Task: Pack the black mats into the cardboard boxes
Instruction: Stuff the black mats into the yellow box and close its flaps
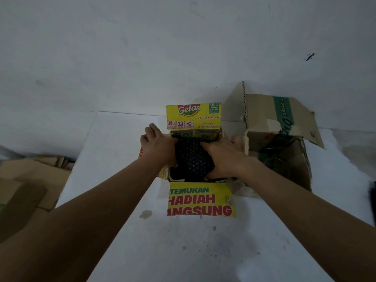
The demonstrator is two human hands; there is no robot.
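Observation:
A bundled black mat with a bumpy surface fills the mouth of a yellow cardboard box whose flaps stand open front and back. My left hand presses on the mat's left side, fingers partly over the box's left wall. Over on the mat's right side lies my right hand, palm down and fingers wrapped over it. Both hands hold the mat inside the box. The bottom of the box is hidden by the mat.
A brown cardboard box with green print stands open just right of the yellow one, something dark inside it. Flattened cardboard is stacked at the left on the floor. Everything rests on a white surface against a white wall.

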